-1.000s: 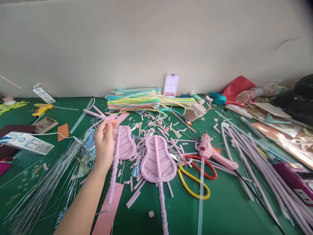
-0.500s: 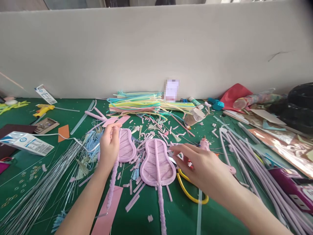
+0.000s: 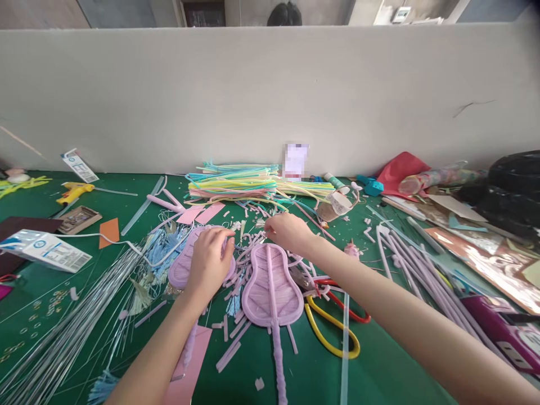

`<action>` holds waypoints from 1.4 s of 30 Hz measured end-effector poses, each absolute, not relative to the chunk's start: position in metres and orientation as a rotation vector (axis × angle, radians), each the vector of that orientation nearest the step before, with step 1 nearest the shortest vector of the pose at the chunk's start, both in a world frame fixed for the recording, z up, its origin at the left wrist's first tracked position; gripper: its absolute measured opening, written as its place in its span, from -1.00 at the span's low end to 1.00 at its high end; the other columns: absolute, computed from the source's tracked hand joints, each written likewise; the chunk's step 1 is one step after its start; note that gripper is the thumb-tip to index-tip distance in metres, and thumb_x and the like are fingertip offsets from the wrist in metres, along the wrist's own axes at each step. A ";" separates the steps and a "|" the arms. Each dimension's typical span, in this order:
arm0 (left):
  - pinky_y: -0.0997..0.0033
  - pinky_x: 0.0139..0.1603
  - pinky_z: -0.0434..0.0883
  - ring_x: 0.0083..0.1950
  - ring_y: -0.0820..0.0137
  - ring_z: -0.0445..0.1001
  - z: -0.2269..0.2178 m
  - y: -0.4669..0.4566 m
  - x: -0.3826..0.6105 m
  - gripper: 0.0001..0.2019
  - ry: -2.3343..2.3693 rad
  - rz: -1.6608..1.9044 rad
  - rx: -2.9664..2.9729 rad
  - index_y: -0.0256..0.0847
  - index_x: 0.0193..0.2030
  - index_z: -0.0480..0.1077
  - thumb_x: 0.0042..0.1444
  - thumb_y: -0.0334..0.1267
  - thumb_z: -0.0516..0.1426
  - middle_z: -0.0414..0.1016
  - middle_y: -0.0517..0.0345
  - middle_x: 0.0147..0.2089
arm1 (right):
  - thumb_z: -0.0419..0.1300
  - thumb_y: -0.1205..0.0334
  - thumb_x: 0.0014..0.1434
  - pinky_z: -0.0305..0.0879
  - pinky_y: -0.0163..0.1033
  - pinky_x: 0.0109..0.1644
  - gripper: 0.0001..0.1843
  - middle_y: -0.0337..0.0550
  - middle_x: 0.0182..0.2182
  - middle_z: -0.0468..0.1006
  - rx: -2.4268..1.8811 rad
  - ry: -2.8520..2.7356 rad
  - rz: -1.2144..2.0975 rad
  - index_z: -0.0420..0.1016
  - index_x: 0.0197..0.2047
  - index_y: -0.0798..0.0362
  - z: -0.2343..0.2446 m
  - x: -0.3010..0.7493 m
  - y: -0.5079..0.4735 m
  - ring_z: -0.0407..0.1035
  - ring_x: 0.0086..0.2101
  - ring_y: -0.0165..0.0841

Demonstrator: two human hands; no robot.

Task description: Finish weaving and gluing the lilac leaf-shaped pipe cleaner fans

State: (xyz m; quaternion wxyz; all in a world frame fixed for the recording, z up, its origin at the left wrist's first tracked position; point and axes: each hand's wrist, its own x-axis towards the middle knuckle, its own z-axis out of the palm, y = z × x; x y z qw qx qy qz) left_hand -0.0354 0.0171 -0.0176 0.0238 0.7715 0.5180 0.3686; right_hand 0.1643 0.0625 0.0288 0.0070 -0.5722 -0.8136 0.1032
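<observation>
Left fingers: the left hand [image 3: 211, 260] is curled over the left fan; its grip is turned from view, so closure on the fan cannot be told.
Right fingers: the right hand [image 3: 291, 232] is bent down just beyond the right fan, tips over the offcuts; whether they pinch one cannot be told.
Left fan: a waisted, leaf-shaped panel of lilac fuzzy stems [image 3: 181, 267], partly hidden beneath the left hand; its wrapped handle crosses a pink card strip [image 3: 198, 360].
Right fan: a matching lilac fuzzy-stem panel with raised rim and midrib [image 3: 272, 287], lying flat between the forearms; neither hand is seen touching it.
Handling: judged light; rim and handle probably springy-stiff, ribbed infill softer and easily crushed. Fuzz should give good purchase, little slip.
Hold point: best taken at the wrapped handle just below the panel, or by the outer rim; pressing the infill is inadvisable.
Offcuts: short lilac fuzzy pieces [image 3: 229, 356], scattered around both fans.
Scissors: red-and-yellow-handled pair [image 3: 355, 350], just beside the right fan.
Glue gun: pink plastic body [image 3: 352, 251], mostly hidden by the right forearm.
Left margin: thin silvery wires [image 3: 80, 320] and pale-blue thread tassels [image 3: 164, 253].
Far side: multicoloured fuzzy-stem bundle [image 3: 232, 184] on the green desk [image 3: 236, 388].
</observation>
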 end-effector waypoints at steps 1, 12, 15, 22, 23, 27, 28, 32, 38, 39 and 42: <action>0.12 0.04 0.33 -0.03 0.17 0.41 -0.018 0.017 -0.035 -0.82 1.596 1.137 2.396 -0.18 -0.17 0.41 0.24 -0.31 -0.01 0.50 -0.02 -0.14 | 0.14 0.27 0.20 0.34 -0.22 -0.13 -0.79 0.04 -0.18 0.62 -1.789 -2.536 0.343 0.61 -0.20 0.07 0.023 0.161 0.068 0.47 -0.11 -0.16; 0.13 0.03 0.34 -0.03 0.19 0.40 -0.013 0.011 -0.031 -0.83 1.558 1.152 2.381 -0.16 -0.19 0.42 0.22 -0.35 0.01 0.51 0.01 -0.15 | 0.17 0.23 0.19 0.33 -0.30 -0.20 -0.80 -0.09 -0.30 0.64 -1.629 -2.239 0.713 0.58 -0.20 0.13 0.025 0.172 0.067 0.48 -0.27 -0.33; 0.14 0.03 0.35 -0.03 0.20 0.40 -0.011 0.008 -0.027 -0.83 1.526 1.154 2.332 -0.17 -0.17 0.42 0.23 -0.35 0.00 0.51 0.01 -0.14 | 0.13 0.16 0.23 0.32 -0.35 -0.32 -0.73 -0.13 -0.32 0.64 -1.556 -2.116 0.901 0.55 -0.15 0.13 0.031 0.182 0.046 0.48 -0.35 -0.39; -0.10 0.19 0.26 0.20 0.08 0.26 -0.027 0.001 -0.013 -0.76 1.498 0.911 2.414 -0.14 -0.02 0.43 0.24 -0.17 0.07 0.44 -0.06 0.03 | 0.31 0.14 -0.02 0.29 -0.30 -0.35 -0.76 -0.20 -0.46 0.56 -1.393 -1.520 1.322 0.54 -0.33 0.13 0.003 0.196 0.016 0.40 -0.44 -0.41; -0.17 0.22 0.21 0.26 0.03 0.20 -0.031 0.001 -0.012 -0.72 1.505 0.854 2.450 -0.13 0.01 0.43 0.20 -0.13 0.11 0.41 -0.07 0.08 | 0.32 0.14 -0.04 0.28 -0.30 -0.35 -0.76 -0.22 -0.48 0.54 -1.388 -1.495 1.324 0.53 -0.35 0.13 -0.001 0.197 0.016 0.38 -0.44 -0.42; -0.31 0.24 0.10 0.35 -0.09 0.04 -0.040 0.002 -0.011 -0.67 1.544 0.754 2.498 -0.10 -0.01 0.44 0.09 -0.08 0.22 0.34 -0.09 0.18 | 0.34 0.07 -0.06 0.27 -0.32 -0.35 -0.70 -0.26 -0.47 0.50 -1.352 -1.406 1.332 0.50 -0.33 0.12 -0.005 0.200 0.016 0.34 -0.46 -0.46; -0.31 0.24 0.10 0.34 -0.11 0.04 -0.039 0.003 -0.011 -0.70 1.557 0.775 2.495 -0.10 -0.05 0.45 0.09 -0.09 0.22 0.34 -0.08 0.17 | 0.35 0.06 -0.06 0.28 -0.33 -0.34 -0.68 -0.27 -0.46 0.50 -1.323 -1.358 1.378 0.50 -0.32 0.12 -0.003 0.200 0.015 0.34 -0.46 -0.48; -0.10 0.15 0.27 0.17 0.02 0.26 -0.027 0.001 -0.010 -0.79 1.570 0.987 2.403 -0.12 -0.08 0.45 0.18 -0.16 0.14 0.41 -0.06 0.01 | 0.42 0.11 -0.09 0.33 -0.37 -0.25 -0.66 -0.27 -0.42 0.53 -1.108 -1.060 1.679 0.53 -0.27 0.12 0.004 0.198 0.007 0.40 -0.41 -0.51; 0.24 -0.03 0.40 -0.05 0.26 0.42 0.002 -0.017 0.000 -0.77 1.267 1.171 2.195 -0.05 0.01 0.41 0.23 -0.17 0.12 0.44 0.06 -0.13 | 0.45 0.22 -0.10 0.37 -0.41 -0.23 -0.66 -0.26 -0.40 0.55 -0.908 -0.867 1.921 0.54 -0.23 0.11 0.006 0.184 -0.004 0.46 -0.39 -0.52; 0.26 -0.02 0.40 -0.04 0.27 0.42 0.004 -0.020 0.001 -0.78 1.224 1.170 2.181 -0.04 0.01 0.42 0.23 -0.19 0.12 0.44 0.07 -0.12 | 0.45 0.23 -0.08 0.37 -0.41 -0.22 -0.67 -0.27 -0.40 0.55 -0.875 -0.859 1.942 0.54 -0.22 0.10 0.005 0.182 -0.006 0.46 -0.38 -0.52; 0.29 -0.03 0.40 -0.07 0.31 0.43 0.007 -0.024 0.004 -0.83 1.196 1.186 2.183 -0.07 -0.06 0.44 0.21 -0.24 0.14 0.44 0.09 -0.15 | 0.41 0.27 -0.01 0.37 -0.41 -0.20 -0.71 -0.28 -0.39 0.56 -0.809 -0.866 1.968 0.53 -0.19 0.08 0.000 0.179 -0.009 0.46 -0.36 -0.53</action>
